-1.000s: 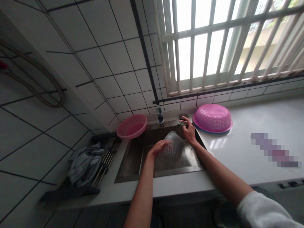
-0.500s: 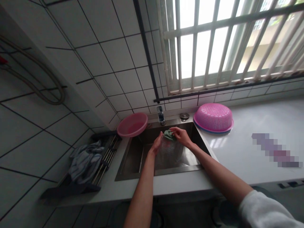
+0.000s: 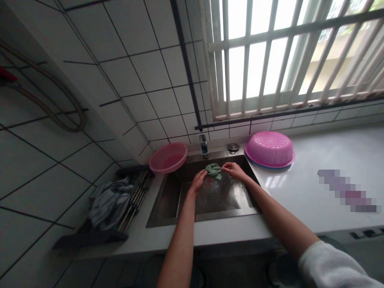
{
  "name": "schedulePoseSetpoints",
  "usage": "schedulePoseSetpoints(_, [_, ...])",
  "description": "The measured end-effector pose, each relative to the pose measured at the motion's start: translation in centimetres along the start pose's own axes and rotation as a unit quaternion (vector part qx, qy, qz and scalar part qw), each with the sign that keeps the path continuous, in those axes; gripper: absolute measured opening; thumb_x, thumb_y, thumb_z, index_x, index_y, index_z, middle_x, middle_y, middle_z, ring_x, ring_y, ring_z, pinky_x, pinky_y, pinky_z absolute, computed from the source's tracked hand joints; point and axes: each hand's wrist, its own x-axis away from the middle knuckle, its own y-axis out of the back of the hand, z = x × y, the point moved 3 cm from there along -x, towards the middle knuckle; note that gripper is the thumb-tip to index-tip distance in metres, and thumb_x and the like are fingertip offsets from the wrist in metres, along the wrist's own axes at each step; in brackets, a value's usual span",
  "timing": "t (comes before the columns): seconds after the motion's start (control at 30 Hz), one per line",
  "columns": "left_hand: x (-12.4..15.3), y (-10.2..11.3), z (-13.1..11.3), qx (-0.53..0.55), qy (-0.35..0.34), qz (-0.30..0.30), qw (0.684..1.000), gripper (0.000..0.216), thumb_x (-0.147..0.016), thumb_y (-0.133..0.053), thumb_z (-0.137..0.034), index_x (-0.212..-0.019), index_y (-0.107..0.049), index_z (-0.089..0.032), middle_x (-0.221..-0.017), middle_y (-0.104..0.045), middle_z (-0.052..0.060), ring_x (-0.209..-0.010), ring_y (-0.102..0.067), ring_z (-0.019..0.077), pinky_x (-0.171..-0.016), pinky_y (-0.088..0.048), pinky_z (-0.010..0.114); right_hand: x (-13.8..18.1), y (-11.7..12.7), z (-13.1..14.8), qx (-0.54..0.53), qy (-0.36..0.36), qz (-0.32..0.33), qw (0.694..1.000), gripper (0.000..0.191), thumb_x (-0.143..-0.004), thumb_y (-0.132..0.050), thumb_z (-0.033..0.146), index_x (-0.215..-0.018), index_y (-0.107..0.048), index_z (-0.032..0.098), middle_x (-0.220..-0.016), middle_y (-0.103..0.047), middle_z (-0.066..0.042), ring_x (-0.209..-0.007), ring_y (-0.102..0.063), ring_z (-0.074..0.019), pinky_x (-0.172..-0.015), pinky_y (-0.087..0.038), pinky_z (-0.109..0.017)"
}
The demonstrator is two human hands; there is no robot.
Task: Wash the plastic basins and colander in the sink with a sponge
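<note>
Between my two hands a small green cloth (image 3: 214, 171) is bunched up over the metal sink (image 3: 183, 218). My left hand (image 3: 198, 182) pinches its left edge. On the other side my right hand (image 3: 235, 171) grips the right edge with closed fingertips. Below the cloth, inside the sink basin, there is a see-through shape with a reddish patch; its kind is unclear. The faucet (image 3: 203, 145) stands just behind the cloth at the sink's back rim.
A pink basin (image 3: 168, 158) rests at the sink's back left corner. To the right, a pink colander (image 3: 270, 149) lies upside down on the white counter (image 3: 303, 188). A striped cloth (image 3: 111, 202) lies on a rack (image 3: 135, 202) at left. A round metal drain cover (image 3: 233, 147) sits beside the faucet.
The green cloth has been spread wider between my hands. My right hand has shifted slightly right and now holds the cloth's edge, while my left hand stays at the left side.
</note>
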Motion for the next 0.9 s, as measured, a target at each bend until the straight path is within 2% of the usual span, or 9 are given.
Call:
schedulePoseSetpoints(0.07, [0.1, -0.1, 0.0, 0.008, -0.005, 0.011, 1.000, 0.037, -0.088, -0.067, -0.045, -0.107, -0.076, -0.014, -0.121, -0.076, 0.012, -0.115, -0.067, 0.0274, -0.107, -0.047, 0.039, 0.0, 0.1, 0.4, -0.094, -0.019, -0.013, 0.995, 0.030, -0.076, -0.074, 0.046, -0.086, -0.069, 0.018, -0.080, -0.071, -0.002, -0.073, -0.065, -0.0170, -0.066, -0.050, -0.025])
schedulePoseSetpoints(0.17, [0.2, -0.5, 0.0, 0.007, -0.004, 0.061, 0.998, 0.038, -0.086, -0.068, -0.044, -0.109, -0.076, -0.015, -0.119, -0.076, 0.011, -0.113, -0.067, 0.0273, -0.104, -0.048, 0.038, 0.1, 0.1, 0.7, -0.248, -0.066, -0.020, 0.966, 0.034, -0.070, -0.078, 0.037, -0.096, -0.065, 0.021, -0.083, -0.069, 0.001, -0.071, -0.064, -0.0137, -0.065, -0.050, -0.022])
schedulePoseSetpoints(0.3, [0.3, -1.1, -0.2, 0.005, -0.012, 0.117, 0.993, 0.042, -0.084, -0.071, -0.047, -0.110, -0.075, -0.014, -0.116, -0.075, 0.011, -0.107, -0.067, 0.0250, -0.098, -0.049, 0.035, 0.3, -0.4, 0.7, -0.304, -0.134, 0.016, 0.943, 0.043, -0.071, -0.081, 0.036, -0.109, -0.065, 0.021, -0.090, -0.072, -0.003, -0.068, -0.065, -0.0131, -0.058, -0.049, -0.021])
schedulePoseSetpoints(0.4, [0.4, -1.3, -0.3, 0.005, -0.008, 0.138, 0.990, 0.042, -0.085, -0.071, -0.049, -0.109, -0.075, -0.014, -0.109, -0.075, 0.009, -0.098, -0.068, 0.0229, -0.091, -0.051, 0.033, 0.6, -0.4, 0.3, -0.258, -0.163, 0.020, 0.952, 0.049, -0.072, -0.085, 0.041, -0.113, -0.067, 0.019, -0.093, -0.075, -0.006, -0.069, -0.068, -0.0155, -0.054, -0.050, -0.022])
schedulePoseSetpoints(0.5, [0.6, -1.3, -0.4, -0.001, -0.008, 0.143, 0.990, 0.045, -0.086, -0.070, -0.054, -0.109, -0.075, -0.015, -0.107, -0.075, 0.008, -0.095, -0.067, 0.0215, -0.088, -0.051, 0.031, 0.8, 0.1, 0.3, -0.178, -0.137, 0.031, 0.974, 0.058, -0.065, -0.092, 0.033, -0.116, -0.069, 0.017, -0.090, -0.076, -0.006, -0.073, -0.071, -0.0187, -0.057, -0.052, -0.024])
schedulePoseSetpoints(0.57, [0.7, -1.2, -0.5, -0.010, -0.008, 0.130, 0.991, 0.048, -0.086, -0.070, -0.057, -0.109, -0.075, -0.015, -0.106, -0.075, 0.008, -0.093, -0.067, 0.0210, -0.085, -0.051, 0.030, 0.8, 0.7, 0.3, -0.109, -0.126, 0.051, 0.985, 0.052, -0.062, -0.090, 0.025, -0.111, -0.073, 0.016, -0.081, -0.075, -0.004, -0.069, -0.070, -0.0186, -0.057, -0.051, -0.024])
schedulePoseSetpoints(0.67, [0.9, -1.1, -0.6, -0.008, 0.008, 0.125, 0.992, 0.053, -0.084, -0.071, -0.060, -0.110, -0.073, -0.015, -0.099, -0.075, 0.007, -0.085, -0.068, 0.0206, -0.077, -0.052, 0.030, 1.0, 1.6, 0.8, 0.032, -0.122, 0.071, 0.990, 0.033, -0.062, -0.083, 0.015, -0.095, -0.079, 0.015, -0.069, -0.070, -0.002, -0.061, -0.065, -0.0161, -0.054, -0.045, -0.022])
schedulePoseSetpoints(0.77, [0.9, -1.0, -0.5, 0.003, 0.020, 0.125, 0.992, 0.055, -0.083, -0.072, -0.064, -0.109, -0.072, -0.015, -0.090, -0.074, 0.006, -0.079, -0.068, 0.0204, -0.072, -0.052, 0.030, 1.5, 1.9, 3.1, 0.139, -0.073, 0.097, 0.983, 0.022, -0.067, -0.076, 0.013, -0.088, -0.081, 0.016, -0.071, -0.070, -0.002, -0.064, -0.063, -0.0150, -0.056, -0.043, -0.021])
schedulePoseSetpoints(0.9, [0.5, -0.8, -0.2, 0.017, 0.023, 0.100, 0.995, 0.055, -0.081, -0.073, -0.067, -0.103, -0.070, -0.016, -0.083, -0.072, 0.005, -0.073, -0.066, 0.0200, -0.069, -0.051, 0.031, 3.1, 1.7, 8.4, 0.200, 0.002, 0.154, 0.968, 0.018, -0.077, -0.071, 0.019, -0.092, -0.081, 0.017, -0.078, -0.070, -0.002, -0.071, -0.063, -0.0149, -0.063, -0.041, -0.022])
